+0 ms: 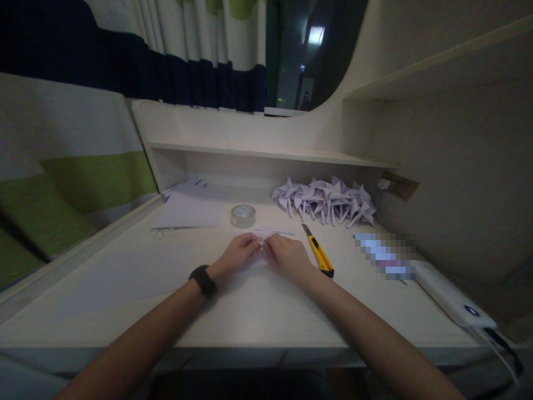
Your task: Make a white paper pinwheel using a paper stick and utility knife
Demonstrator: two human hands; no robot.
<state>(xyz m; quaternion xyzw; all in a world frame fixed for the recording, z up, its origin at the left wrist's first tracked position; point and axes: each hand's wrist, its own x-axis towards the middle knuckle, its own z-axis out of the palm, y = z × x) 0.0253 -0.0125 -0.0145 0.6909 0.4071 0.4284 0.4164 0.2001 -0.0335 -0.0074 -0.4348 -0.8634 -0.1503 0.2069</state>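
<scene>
Paper piece [262, 242] is pinched at frame centre between left hand [239, 253] and right hand [287, 255], both closed on it, equally near.

small white paper piece [262, 243], pinched between fingers [255, 241]

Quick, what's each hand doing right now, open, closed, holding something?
Left hand: fingers curled, pinching the small white paper piece on the desk.
Right hand: fingers curled, pinching the same paper piece from the other side.
</scene>
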